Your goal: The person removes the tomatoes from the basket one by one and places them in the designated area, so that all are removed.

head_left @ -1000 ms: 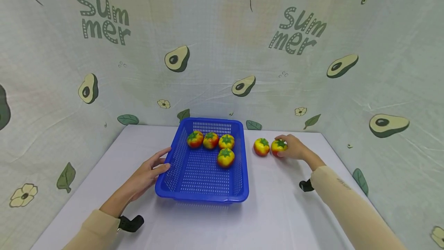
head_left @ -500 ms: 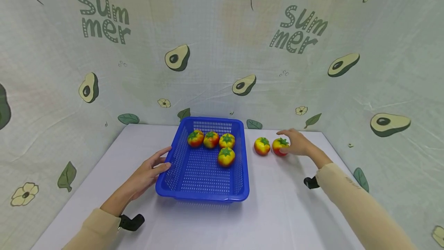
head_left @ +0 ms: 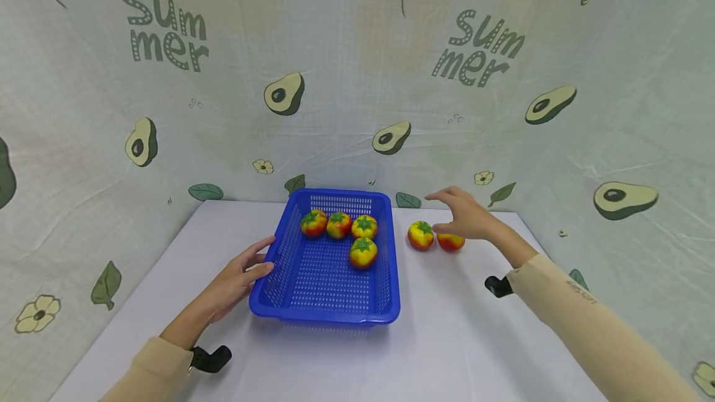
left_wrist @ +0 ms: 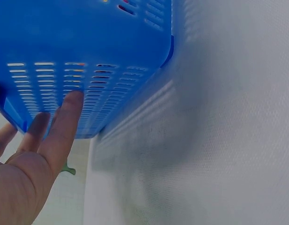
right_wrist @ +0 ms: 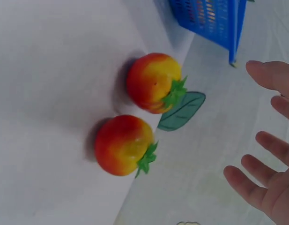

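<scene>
A blue perforated plastic basket [head_left: 329,316] holds several red-and-yellow tomatoes with green leafy tops, one of them a front tomato [head_left: 364,254]. My left hand [head_left: 237,281] is at the basket's left side; in the left wrist view its extended fingers [left_wrist: 64,126] lie along the slotted outer wall. To the right of the basket, two tomatoes sit side by side on the table: a left tomato [head_left: 420,236] and a right tomato [head_left: 450,242]. Above them hovers my right hand [head_left: 466,216], fingers spread and holding nothing. It partly hides the right tomato's top in the head view.
A white cloth covers the table [head_left: 441,340]. Behind and at both sides hangs a pale curtain [head_left: 335,36] printed with avocados, leaves and lettering. The basket's far rim [head_left: 342,192] stands near the table's back edge.
My right hand has come off the right tomato and risen up and to the left, its fingers spreading. Both table tomatoes stay where they were. The left hand and basket have not moved.
</scene>
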`<state>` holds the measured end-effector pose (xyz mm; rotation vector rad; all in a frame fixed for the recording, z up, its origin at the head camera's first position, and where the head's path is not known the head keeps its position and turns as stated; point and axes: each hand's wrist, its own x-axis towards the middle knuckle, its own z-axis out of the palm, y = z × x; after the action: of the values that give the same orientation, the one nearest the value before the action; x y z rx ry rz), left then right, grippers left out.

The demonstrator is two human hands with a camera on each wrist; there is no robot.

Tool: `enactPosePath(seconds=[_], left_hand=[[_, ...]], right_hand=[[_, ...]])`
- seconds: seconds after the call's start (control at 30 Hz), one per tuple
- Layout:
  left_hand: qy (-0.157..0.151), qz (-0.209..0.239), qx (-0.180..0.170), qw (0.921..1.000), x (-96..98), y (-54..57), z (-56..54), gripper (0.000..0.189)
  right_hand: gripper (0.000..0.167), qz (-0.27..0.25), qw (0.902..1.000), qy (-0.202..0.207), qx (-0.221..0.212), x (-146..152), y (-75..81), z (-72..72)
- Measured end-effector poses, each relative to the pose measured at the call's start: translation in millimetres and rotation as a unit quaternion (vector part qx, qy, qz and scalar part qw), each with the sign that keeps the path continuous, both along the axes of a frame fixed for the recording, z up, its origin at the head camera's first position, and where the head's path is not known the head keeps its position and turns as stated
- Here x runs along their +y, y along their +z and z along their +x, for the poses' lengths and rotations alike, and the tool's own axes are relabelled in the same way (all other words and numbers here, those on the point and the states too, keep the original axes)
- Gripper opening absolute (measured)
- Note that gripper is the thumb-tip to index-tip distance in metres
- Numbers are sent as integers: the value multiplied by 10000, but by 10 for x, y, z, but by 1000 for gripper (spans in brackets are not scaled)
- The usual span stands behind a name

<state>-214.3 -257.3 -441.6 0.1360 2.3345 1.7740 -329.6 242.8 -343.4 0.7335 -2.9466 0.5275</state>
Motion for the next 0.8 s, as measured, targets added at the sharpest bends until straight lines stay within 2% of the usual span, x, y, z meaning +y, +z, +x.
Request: enactPosePath(seconds=[0.33, 0.7, 0.8], left_hand=[[12, 29, -12, 10000, -29, -22, 22, 73], [-2, 14, 21, 10000, -2, 2, 8, 73], [3, 23, 7, 10000, 6, 14, 3, 73]], right_hand=[[71, -11, 9975, 699, -34, -498, 180, 106], [69, 133, 9898, 1417, -70, -977, 202, 165], [70, 235, 9868, 1596, -96, -1080, 165, 150]])
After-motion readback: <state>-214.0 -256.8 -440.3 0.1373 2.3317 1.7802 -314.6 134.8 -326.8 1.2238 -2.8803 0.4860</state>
